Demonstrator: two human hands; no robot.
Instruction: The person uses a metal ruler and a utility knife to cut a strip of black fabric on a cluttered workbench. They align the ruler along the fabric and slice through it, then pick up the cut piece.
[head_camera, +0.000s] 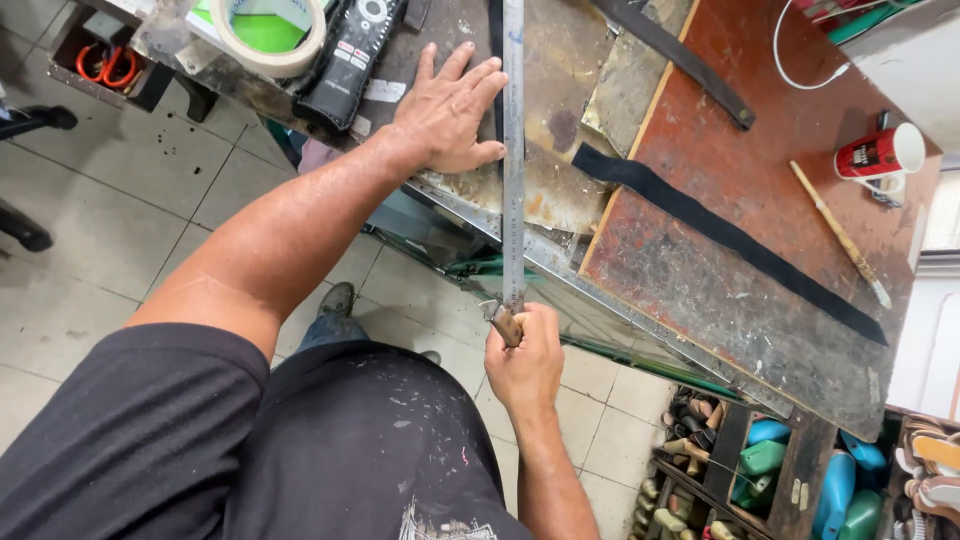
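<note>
My left hand (447, 112) lies flat, fingers spread, on a worn cutting board (560, 130), pressing beside a long metal ruler (513, 150) that runs straight toward me off the bench edge. My right hand (525, 365) is closed around a wooden-handled knife (503, 322) at the near end of the ruler, below the bench edge. The blade is hidden against the ruler. A dark strip (495, 60) shows just left of the ruler under my fingers.
A long black strip (730, 238) lies across the red-brown bench top (760, 150), with a second strap (690, 60) behind. A tape roll (268, 30), remote control (352, 55), red cup (882, 152), stick (838, 232) and orange scissors (105, 62) surround. Shoe lasts (800, 470) fill shelves below.
</note>
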